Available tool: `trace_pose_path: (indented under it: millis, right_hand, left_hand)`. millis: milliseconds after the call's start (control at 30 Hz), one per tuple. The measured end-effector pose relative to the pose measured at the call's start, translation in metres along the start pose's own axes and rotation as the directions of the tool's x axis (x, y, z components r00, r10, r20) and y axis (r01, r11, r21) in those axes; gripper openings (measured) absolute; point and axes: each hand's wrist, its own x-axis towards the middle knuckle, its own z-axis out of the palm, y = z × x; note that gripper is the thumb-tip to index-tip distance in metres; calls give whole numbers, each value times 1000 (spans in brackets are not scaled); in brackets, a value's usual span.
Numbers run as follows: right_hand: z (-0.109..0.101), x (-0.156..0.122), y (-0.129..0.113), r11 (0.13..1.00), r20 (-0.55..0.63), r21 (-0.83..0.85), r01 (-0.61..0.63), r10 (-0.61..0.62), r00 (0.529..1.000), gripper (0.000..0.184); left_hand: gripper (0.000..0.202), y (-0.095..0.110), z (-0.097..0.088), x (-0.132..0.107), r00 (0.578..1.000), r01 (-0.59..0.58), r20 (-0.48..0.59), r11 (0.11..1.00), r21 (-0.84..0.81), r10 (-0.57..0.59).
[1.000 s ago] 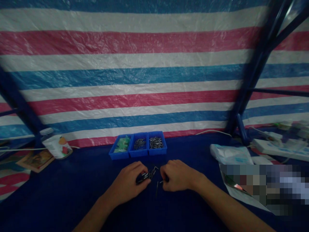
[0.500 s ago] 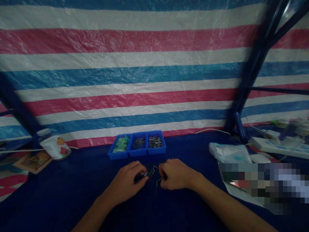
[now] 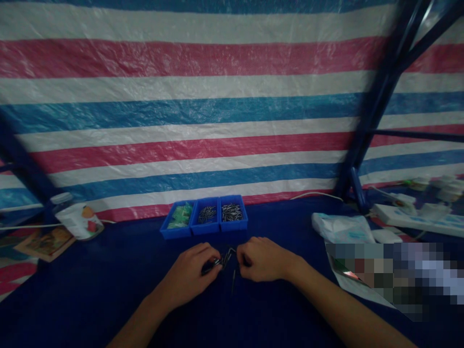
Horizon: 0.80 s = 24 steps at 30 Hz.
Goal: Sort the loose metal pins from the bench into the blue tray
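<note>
My left hand is closed around a small bundle of dark, shiny metal rods, bent like hex keys, whose ends stick out between thumb and fingers toward the right. Facing it, my right hand is curled, with its fingertips at the bent end of one rod. A single thin hex key points downward just below the right fingertips; whether they grip it is hard to see. Beyond both hands stand three joined blue bins: one with green-tinted plastic packets, two with small metal pieces.
On the dark blue table, a white-labelled jar and a picture card lie at left. A plastic packet and a white power strip are at right. Striped sheeting hangs behind, between blue frame posts.
The view has shifted slightly. The right fingers have moved a little, and the bent top of the lower hex key no longer shows clearly beside them. My left hand keeps its hold.
</note>
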Motion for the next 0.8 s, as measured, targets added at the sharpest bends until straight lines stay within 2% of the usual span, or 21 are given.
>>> trace_pose_path:
  millis: [267,433,600,700,800]
  right_hand:
    - [1,0,3,999,-106,-46,11,-16,994,32]
    - [8,1,5,994,-94,-106,28,-39,995,24]
    - [11,3,3,993,-131,-113,17,-32,991,22]
    - [12,4,0,993,-176,-118,8,-29,984,29]
    - [16,5,1,987,-188,-154,49,-78,979,43]
  left_hand:
    - [11,0,-2,-1,1000,15,-5,1000,-3,-15]
    - [11,1,-3,-1,1000,16,-4,1000,-7,-16]
    - [11,-1,-3,-1,1000,24,-6,1000,-13,-24]
    - [12,-1,-3,-1,1000,16,-12,1000,-18,-17]
    - [14,0,-3,-1,1000,13,-14,1000,-17,-14]
